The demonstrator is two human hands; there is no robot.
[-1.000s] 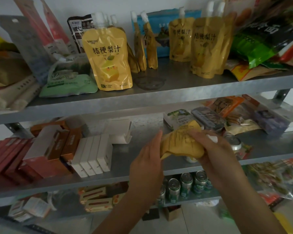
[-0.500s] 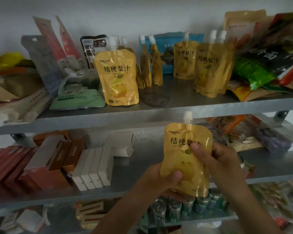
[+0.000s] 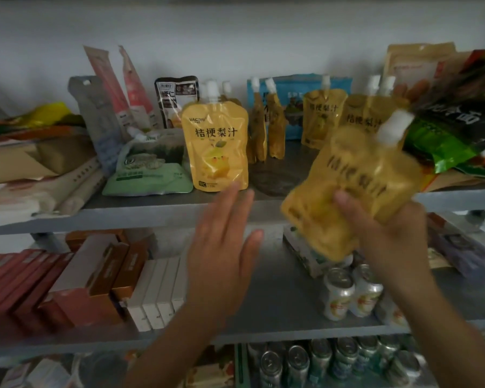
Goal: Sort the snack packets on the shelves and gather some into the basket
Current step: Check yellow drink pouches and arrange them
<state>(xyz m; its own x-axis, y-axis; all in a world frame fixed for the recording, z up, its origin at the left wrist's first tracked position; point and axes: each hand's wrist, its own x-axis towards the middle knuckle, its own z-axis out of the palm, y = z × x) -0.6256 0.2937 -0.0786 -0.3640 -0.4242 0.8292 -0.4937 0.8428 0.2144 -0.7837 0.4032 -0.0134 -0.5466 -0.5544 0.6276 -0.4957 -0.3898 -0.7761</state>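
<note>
head view: the right hand grips a yellow spouted juice pouch low on its body, thumb across the front and fingers curled behind. the pouch is in the air, in front of the top shelf, tilted with its white cap up and to the right (blurred, so the print is hard to read). the left hand is flat, fingers straight and a little spread, holding nothing, just in front of the shelf lip and below the standing pouch.

the pouch looks soft and part full of liquid, so it will likely sag and slosh, with its weight low. the glossy film is probably slippery. a hold round the lower body seems sound, and the stiff neck under the cap would be the other firm place.

for room, a bare stretch of top shelf lies between the standing pouch and the pouches further right, wide enough, i judge, for one more. the green packet and dark bags at the right overhang close to the cap and could be knocked. the shelf lip is a hard edge to clear. below, cans crowd the middle shelf under the pouch. no basket is in view.
</note>
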